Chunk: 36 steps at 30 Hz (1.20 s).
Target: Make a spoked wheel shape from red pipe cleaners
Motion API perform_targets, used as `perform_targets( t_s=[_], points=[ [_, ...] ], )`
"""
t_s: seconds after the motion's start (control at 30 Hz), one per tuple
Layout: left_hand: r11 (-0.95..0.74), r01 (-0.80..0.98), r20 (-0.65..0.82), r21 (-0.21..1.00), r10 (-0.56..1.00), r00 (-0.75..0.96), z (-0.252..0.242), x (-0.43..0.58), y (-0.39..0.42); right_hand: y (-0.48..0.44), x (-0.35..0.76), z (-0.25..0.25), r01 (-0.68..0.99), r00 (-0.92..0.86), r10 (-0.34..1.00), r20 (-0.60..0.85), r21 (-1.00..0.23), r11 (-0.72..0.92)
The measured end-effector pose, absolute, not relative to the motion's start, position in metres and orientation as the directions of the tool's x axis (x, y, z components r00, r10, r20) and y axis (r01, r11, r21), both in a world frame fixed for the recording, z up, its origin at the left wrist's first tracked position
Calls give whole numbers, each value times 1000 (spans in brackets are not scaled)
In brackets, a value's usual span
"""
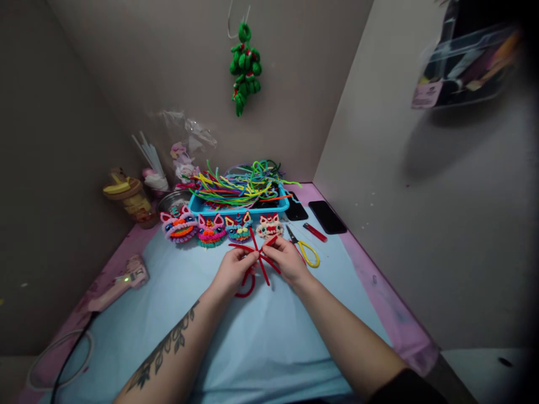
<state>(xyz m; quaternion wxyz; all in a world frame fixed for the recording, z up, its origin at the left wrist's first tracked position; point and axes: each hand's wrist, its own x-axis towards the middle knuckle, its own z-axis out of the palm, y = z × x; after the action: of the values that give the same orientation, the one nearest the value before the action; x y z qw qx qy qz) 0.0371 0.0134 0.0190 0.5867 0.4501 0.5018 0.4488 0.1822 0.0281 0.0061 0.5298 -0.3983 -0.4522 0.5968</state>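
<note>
Both my hands meet over the middle of the pale blue mat (177,314). My left hand (233,270) and my right hand (287,260) each pinch a bundle of red pipe cleaners (257,253), whose ends cross and stick out between and above my fingers. A red loop hangs down below my left hand. Just beyond my hands stands a row of several small pipe-cleaner animal faces (210,230).
A blue tray (197,207) full of mixed-colour pipe cleaners sits at the back. Yellow-handled scissors (306,250), a red lighter (315,232) and two dark phones (327,216) lie at the right. A pink glue gun (122,280) with its cable lies left. A green pipe-cleaner ornament (245,67) hangs on the wall.
</note>
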Motion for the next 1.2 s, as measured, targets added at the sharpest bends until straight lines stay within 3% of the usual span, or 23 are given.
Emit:
perform_targets(
  t_s=[0.27, 0.63, 1.03, 1.2],
  points=[
    [168, -93, -164, 981, 985, 44, 7, 37, 17, 25, 178, 11, -233, -225, 974, 26, -972, -27],
    [188, -41, -178, 981, 968, 177, 12, 30, 17, 29, 183, 6, -217, -222, 974, -54, -971, -104],
    [147, 81, -156, 986, 980, 124, 15, 31, 18, 32, 187, 2, 74, -169, 984, -51, -997, -39],
    [176, -6, -174, 984, 977, 124, 17, 32, 18, 31, 187, 3, 4, -225, 969, -98, -995, -100]
  ],
)
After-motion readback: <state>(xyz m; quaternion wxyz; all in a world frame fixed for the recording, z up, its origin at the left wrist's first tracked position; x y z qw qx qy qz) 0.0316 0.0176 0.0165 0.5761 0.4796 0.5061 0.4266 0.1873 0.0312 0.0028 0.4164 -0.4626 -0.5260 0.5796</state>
